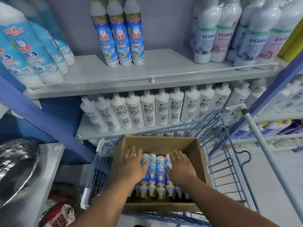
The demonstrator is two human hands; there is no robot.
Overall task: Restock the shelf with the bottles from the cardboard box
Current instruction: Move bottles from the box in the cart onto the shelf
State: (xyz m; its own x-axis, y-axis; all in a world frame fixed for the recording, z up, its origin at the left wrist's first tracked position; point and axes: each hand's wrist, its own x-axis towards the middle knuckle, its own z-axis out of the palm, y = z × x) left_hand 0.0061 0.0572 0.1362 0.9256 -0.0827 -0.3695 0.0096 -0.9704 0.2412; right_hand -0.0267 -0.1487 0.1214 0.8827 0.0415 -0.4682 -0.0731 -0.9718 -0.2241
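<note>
An open cardboard box sits in a blue wire cart. Several blue-and-white bottles lie side by side in it, caps toward me. My left hand rests flat on the leftmost bottles, fingers spread. My right hand lies on the rightmost bottles, its fingers curling over one. Neither hand has lifted a bottle. On the upper shelf three matching blue bottles stand upright in a row, with bare shelf to their left and right.
Larger blue bottles stand at the shelf's left, wrapped pastel bottles at its right. A row of white bottles fills the lower shelf. A shiny metal basin lies at left. The cart handle runs along the right.
</note>
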